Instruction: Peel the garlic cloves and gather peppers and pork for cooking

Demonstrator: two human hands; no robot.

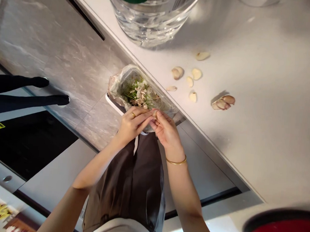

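Note:
My left hand [133, 123] and my right hand [166, 128] meet above the lined bin [115, 78], fingertips together. Pinched between them is a small pale garlic clove [154, 114], mostly covered by the fingers. Green scraps and papery peelings [141, 92] fill the bin beneath. To the right on the white counter lie peeled garlic cloves [197, 74], along with unpeeled ones [177, 72]. Farther right sits a partial garlic head [223, 102] with reddish skin.
A large clear water bottle [151, 24] stands at the counter's upper edge. The counter edge [206, 137] runs diagonally beside my right arm. A red pan with a black rim [282, 229] is at lower right. Another person's dark-clothed legs [29, 89] show at left.

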